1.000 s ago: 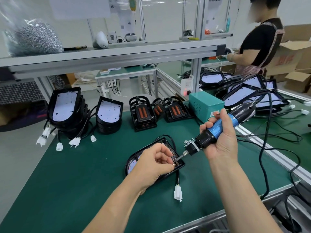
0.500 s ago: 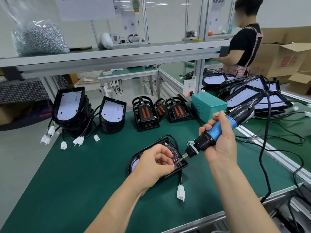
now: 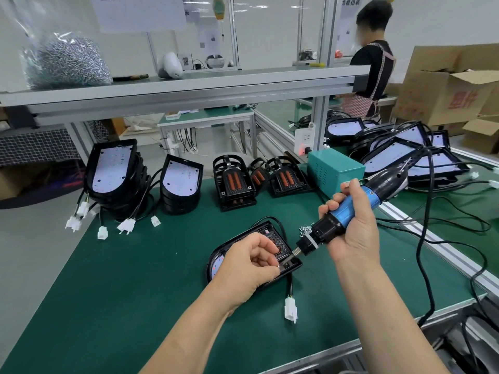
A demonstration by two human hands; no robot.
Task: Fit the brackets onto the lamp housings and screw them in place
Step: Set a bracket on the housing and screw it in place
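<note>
A black lamp housing (image 3: 280, 245) lies flat on the green mat in front of me, its cable ending in a white plug (image 3: 290, 311). My left hand (image 3: 248, 265) rests on the housing with curled fingers and pinches a small screw at its near right corner. My right hand (image 3: 351, 233) grips a blue and black electric screwdriver (image 3: 348, 214), tilted down to the left, its bit tip at that same corner. A small cluster of screws (image 3: 305, 229) clings near the driver's nose. Black brackets with orange parts (image 3: 233, 184) stand behind.
Stacks of housings (image 3: 113, 171) with white plugs stand at the back left, more housings (image 3: 410, 155) at the right beyond a teal power box (image 3: 333, 168). The driver's black cord (image 3: 424, 252) loops over the right table edge. A bag of screws (image 3: 67, 60) sits on the shelf. Another person (image 3: 372, 68) works behind.
The screwdriver tip has come down from above the housing to its near right corner beside my left fingers. The head view has shifted slightly.
</note>
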